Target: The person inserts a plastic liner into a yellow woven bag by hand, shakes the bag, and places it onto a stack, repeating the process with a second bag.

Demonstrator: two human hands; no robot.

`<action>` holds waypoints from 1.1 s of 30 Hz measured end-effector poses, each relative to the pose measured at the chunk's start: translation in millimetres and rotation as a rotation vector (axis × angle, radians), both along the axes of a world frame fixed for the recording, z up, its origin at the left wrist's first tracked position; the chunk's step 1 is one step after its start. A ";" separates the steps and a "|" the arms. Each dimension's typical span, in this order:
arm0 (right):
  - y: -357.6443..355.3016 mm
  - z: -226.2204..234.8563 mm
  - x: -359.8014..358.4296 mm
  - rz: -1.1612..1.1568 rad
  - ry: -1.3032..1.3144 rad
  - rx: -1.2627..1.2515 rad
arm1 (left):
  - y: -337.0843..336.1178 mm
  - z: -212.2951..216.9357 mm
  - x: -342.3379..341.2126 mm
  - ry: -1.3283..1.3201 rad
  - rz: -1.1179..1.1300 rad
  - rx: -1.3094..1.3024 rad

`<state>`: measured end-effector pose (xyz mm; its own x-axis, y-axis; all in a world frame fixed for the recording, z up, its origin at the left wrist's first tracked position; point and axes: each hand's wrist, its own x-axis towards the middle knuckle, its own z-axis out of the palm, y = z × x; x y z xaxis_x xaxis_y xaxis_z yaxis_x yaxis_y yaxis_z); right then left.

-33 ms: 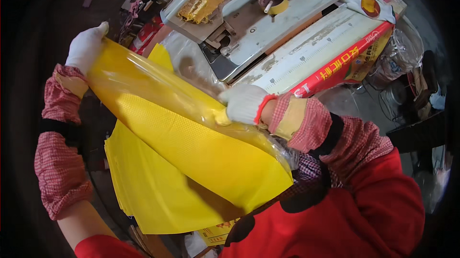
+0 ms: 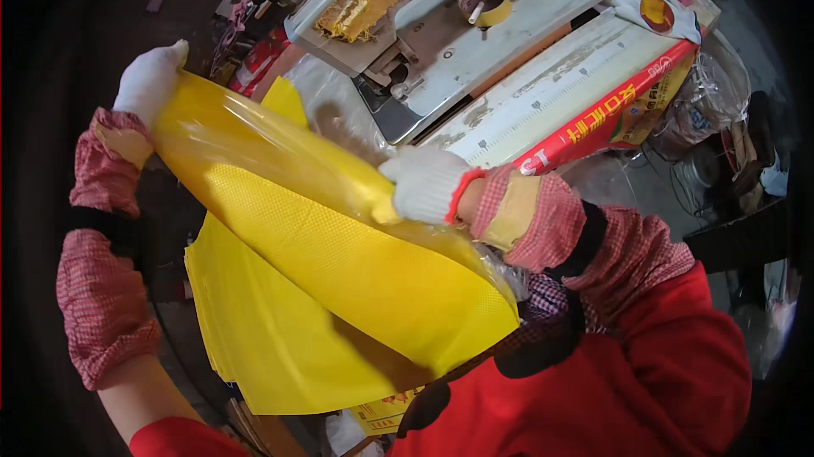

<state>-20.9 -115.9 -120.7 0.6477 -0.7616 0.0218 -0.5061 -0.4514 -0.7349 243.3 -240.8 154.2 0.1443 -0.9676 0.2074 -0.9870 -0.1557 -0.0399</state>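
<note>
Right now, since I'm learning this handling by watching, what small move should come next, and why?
I'd probably slide the right hand toward the yellow sheet's lower right end, smoothing the clear film: it looks wrinkled just past that hand, while the left hand holds the upper left corner, which should steady the sheet.

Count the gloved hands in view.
2: the left hand at the upper-left end of the yellow sheet, and the right hand at its upper edge.
</note>
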 end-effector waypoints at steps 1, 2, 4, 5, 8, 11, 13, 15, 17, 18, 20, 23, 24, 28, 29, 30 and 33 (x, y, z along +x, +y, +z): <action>2.8 8.2 5.0 -0.027 -0.041 -0.134 | -9.6 11.6 1.3 -0.148 0.053 -0.022; 5.9 18.4 12.7 0.021 -0.037 -0.154 | -17.0 13.1 2.1 -0.146 0.074 -0.011; 18.7 35.2 28.5 0.051 -0.198 -0.081 | -32.9 3.2 -8.0 -0.571 0.028 -0.042; 29.1 44.0 36.5 0.050 -0.235 0.089 | -38.6 -12.7 -17.0 -0.840 -0.085 -0.030; 51.6 56.2 33.0 -0.009 -0.284 0.239 | -43.9 -106.0 -43.0 -0.706 -0.230 -0.241; 63.4 26.7 -30.5 -0.008 -0.361 0.286 | -38.5 -223.4 -53.8 -0.617 -0.316 -0.255; 66.2 -4.8 -75.0 0.019 -0.249 0.555 | -34.5 -278.5 -47.8 -0.582 -0.307 0.144; 76.3 -36.6 -101.4 -0.115 -0.080 0.690 | -31.6 -307.8 -38.4 -0.532 -0.471 -0.026; 86.5 -60.8 -108.2 -0.164 -0.515 1.023 | -30.1 -315.9 -29.5 -0.418 -0.715 -0.193; 90.9 -68.4 -106.7 -0.242 -0.752 1.196 | -30.4 -314.6 -25.7 -0.443 -0.652 -0.168; 97.0 -75.2 -101.8 -0.304 -0.805 1.117 | -33.5 -310.2 -24.4 -0.308 -0.807 -0.272; 101.3 -68.8 -96.5 -0.408 -0.807 0.942 | -39.9 -310.6 -27.7 -0.088 -0.802 -0.378; 101.4 -64.5 -96.2 -0.488 -0.890 0.871 | -42.2 -312.4 -29.2 -0.012 -0.856 -0.312; 98.5 -42.8 -98.8 -0.501 -0.566 0.597 | -46.6 -317.2 -32.9 0.157 -0.832 -0.305; 97.5 -37.3 -98.5 -0.517 -0.572 0.618 | -45.5 -315.5 -33.7 0.187 -0.803 -0.245; 96.4 -32.4 -97.0 -0.497 -0.450 0.517 | -42.3 -311.5 -35.0 0.199 -0.859 -0.181; 92.1 -20.3 -91.2 -0.345 -0.049 0.376 | -26.1 -293.2 -41.1 -0.043 -0.889 -0.210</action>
<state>-112.2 -23.8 -141.0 0.3625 -0.8916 -0.2713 -0.5401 0.0362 -0.8408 202.2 -267.0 -139.1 -0.6485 -0.6601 0.3791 -0.7448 0.6532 -0.1364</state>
